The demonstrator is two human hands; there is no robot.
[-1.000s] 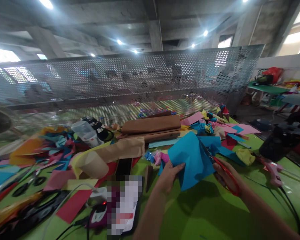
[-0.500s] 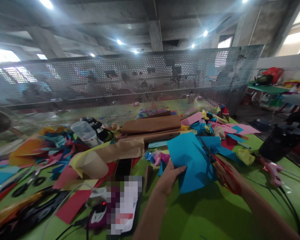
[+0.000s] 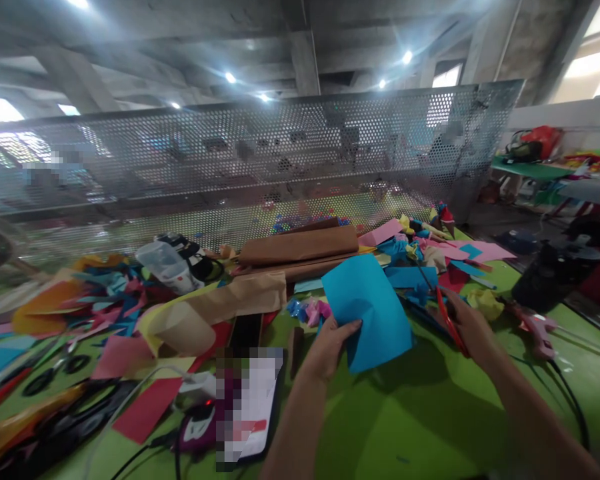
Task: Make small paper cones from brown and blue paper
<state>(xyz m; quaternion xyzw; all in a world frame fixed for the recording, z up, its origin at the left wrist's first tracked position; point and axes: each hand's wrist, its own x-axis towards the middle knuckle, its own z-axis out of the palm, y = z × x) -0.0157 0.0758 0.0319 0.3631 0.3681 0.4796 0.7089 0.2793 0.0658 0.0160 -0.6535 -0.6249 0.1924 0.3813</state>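
A blue sheet of paper [image 3: 373,310] is pinched at its lower left edge by my left hand [image 3: 334,340], thumb on top. It stands tilted above the green table. My right hand [image 3: 463,323] is closed around the red-handled scissors [image 3: 445,313], to the right of the sheet and apart from it. The dark blades point away from me toward the loose blue paper [image 3: 413,276] behind. My fingers partly hide the scissor handles.
Brown paper rolls [image 3: 300,245] lie at the back before a perforated metal screen [image 3: 180,167]. Coloured scraps [image 3: 100,300] pile up left. A phone [image 3: 255,400] and cables lie front left; a pink glue gun [image 3: 537,327] and a black bottle [image 3: 550,273] stand right.
The scissors have come away from the blue sheet's right edge, and my right hand has moved slightly up and right. The sheet has shifted a little left, its right edge now free.
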